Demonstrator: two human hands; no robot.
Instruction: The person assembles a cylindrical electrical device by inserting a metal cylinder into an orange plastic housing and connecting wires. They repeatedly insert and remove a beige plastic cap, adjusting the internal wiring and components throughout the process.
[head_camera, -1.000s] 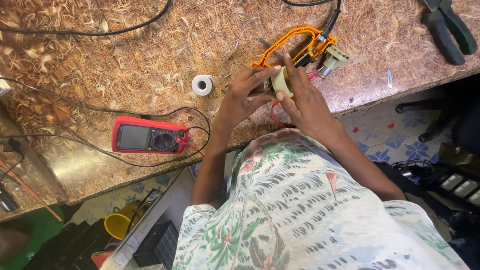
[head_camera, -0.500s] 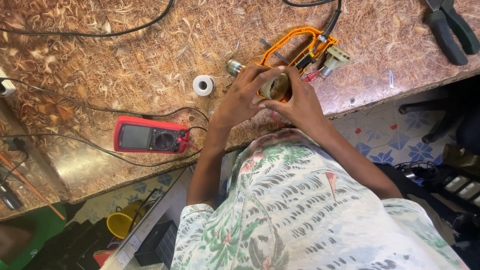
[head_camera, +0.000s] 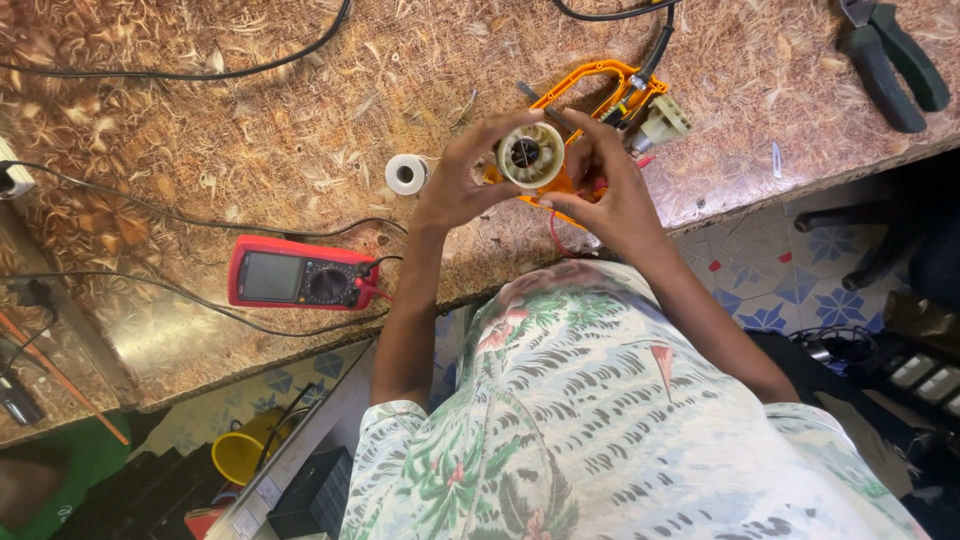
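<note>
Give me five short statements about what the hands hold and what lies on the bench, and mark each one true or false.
1. Both the left hand and the right hand hold the round cream part. True.
2. The red multimeter lies under the right hand. False: it lies apart, on the left hand's side of the bench.
3. The white tape roll is stacked on the multimeter. False: it sits on the bench by itself.
4. Dark pliers lie at the far corner. True.
5. An orange housing lies beneath the hands. True.

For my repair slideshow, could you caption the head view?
Both hands, left hand and right hand, hold a round cream motor part above a cluttered workbench.
</note>
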